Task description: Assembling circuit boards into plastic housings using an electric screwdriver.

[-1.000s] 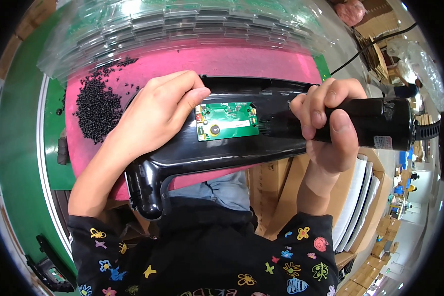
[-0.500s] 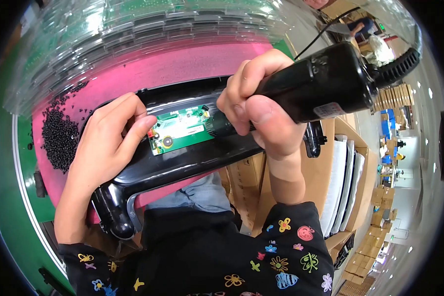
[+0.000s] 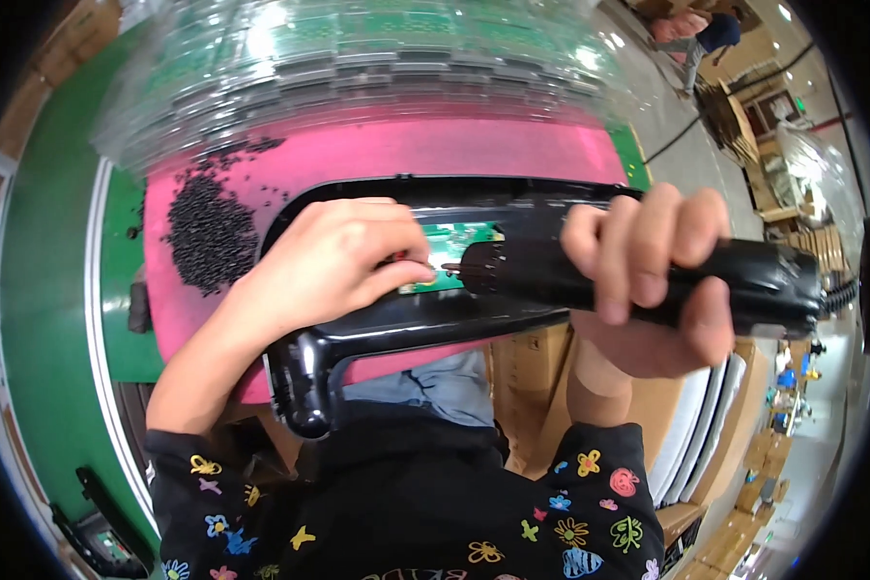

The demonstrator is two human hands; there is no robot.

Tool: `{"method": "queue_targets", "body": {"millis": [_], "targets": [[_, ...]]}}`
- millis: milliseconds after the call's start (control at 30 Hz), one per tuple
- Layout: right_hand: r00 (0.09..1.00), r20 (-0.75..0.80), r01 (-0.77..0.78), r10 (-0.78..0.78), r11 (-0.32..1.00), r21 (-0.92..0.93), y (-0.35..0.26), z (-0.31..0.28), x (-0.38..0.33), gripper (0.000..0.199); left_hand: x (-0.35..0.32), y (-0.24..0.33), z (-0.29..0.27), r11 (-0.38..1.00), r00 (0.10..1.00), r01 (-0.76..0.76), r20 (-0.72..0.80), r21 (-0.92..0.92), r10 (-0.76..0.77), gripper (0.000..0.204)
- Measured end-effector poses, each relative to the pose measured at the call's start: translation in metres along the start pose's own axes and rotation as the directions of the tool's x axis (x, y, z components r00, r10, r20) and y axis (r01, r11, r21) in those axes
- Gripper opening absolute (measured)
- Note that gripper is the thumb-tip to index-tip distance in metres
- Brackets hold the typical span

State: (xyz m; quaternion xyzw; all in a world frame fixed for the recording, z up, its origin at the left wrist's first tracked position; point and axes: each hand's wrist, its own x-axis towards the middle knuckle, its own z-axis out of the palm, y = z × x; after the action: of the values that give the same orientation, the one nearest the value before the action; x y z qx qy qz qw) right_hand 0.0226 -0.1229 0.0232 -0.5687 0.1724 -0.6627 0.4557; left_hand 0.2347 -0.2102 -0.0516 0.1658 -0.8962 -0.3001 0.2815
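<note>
Item: black plastic housing, one, lying along the near edge of the pink-topped bench, its prong jutting past the near left corner.
Item: green circuit board, one, set inside the housing — placing judged done.
Item: black power driver, one, its tip at the board; driver work judged under way, unfinished. Fixings already seated: could not be told, hands and tool covering much of the board.
Right hand: grip wrapped round the driver.
Left hand: grip narrow, fingertips over the board's left part; whether it held anything could not be told.
Stock: small black pieces, loose pile, toward the bench's left edge — many left.
Also: clear plastic trays, stacked along the far edge.
</note>
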Motion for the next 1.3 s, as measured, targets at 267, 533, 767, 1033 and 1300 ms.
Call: {"method": "queue_targets", "body": {"millis": [267,533,767,1033,1300], "targets": [[0.998,0.049,0.03,-0.035,0.995,0.095,0.001,0.009,0.006,0.023,-0.003,-0.003,-0.004,0.987,0.988,-0.122,-0.104,-0.108,0.111,0.019],[0.994,0.068,-0.086,0.086,0.996,-0.005,0.013,0.001,0.009,0.027,0.001,-0.01,0.0,0.989,0.986,-0.146,-0.082,0.006,0.146,0.012],[0.981,-0.015,-0.192,0.192,0.98,-0.056,0.033,0.013,0.002,0.027,-0.006,-0.009,0.0,0.986,0.995,-0.069,-0.064,0.153,0.08,0.011],[0.962,-0.065,-0.271,0.264,0.949,-0.158,0.041,0.036,0.009,0.03,0.0,-0.016,-0.032,0.985,0.924,-0.026,-0.371,0.17,0.088,0.008],[0.943,0.066,-0.321,0.326,0.944,-0.076,0.051,0.037,0.016,0.036,-0.004,-0.027,-0.057,0.968,0.843,0.179,-0.535,0.177,-0.058,0.013]]}}
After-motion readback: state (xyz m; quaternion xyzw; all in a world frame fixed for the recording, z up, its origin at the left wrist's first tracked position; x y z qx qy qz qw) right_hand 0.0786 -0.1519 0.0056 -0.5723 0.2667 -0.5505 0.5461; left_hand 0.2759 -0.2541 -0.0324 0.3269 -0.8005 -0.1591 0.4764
